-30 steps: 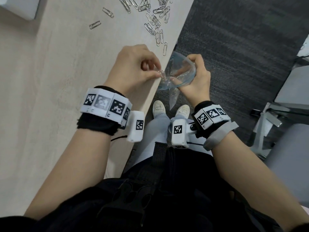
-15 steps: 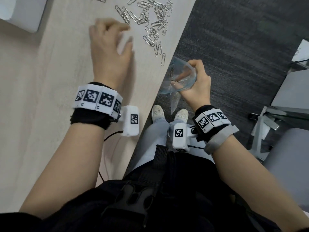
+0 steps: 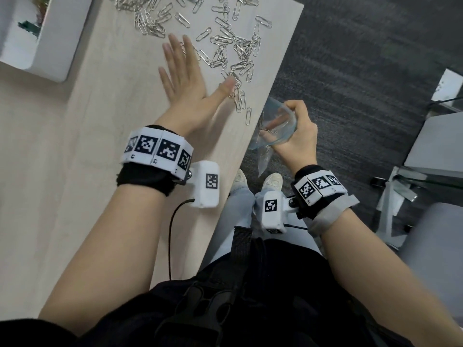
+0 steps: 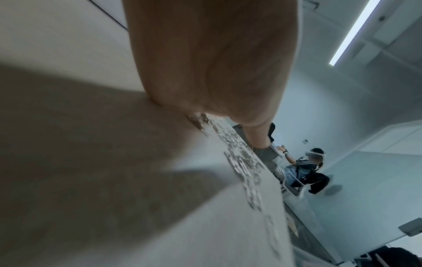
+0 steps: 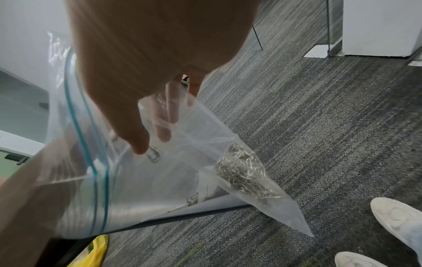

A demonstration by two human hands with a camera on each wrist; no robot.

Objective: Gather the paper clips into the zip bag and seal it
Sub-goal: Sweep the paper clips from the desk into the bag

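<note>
Loose paper clips lie scattered on the table near its right edge, with the left hand just left of them. Off that edge, the right hand holds the zip bag over the floor, more clips inside its lower corner.

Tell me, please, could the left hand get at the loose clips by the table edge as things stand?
Probably yes. The left hand is open and flat over the table, its thumb already beside the clips, with nothing between. The right hand holds the bag off the edge, out of the way.
</note>
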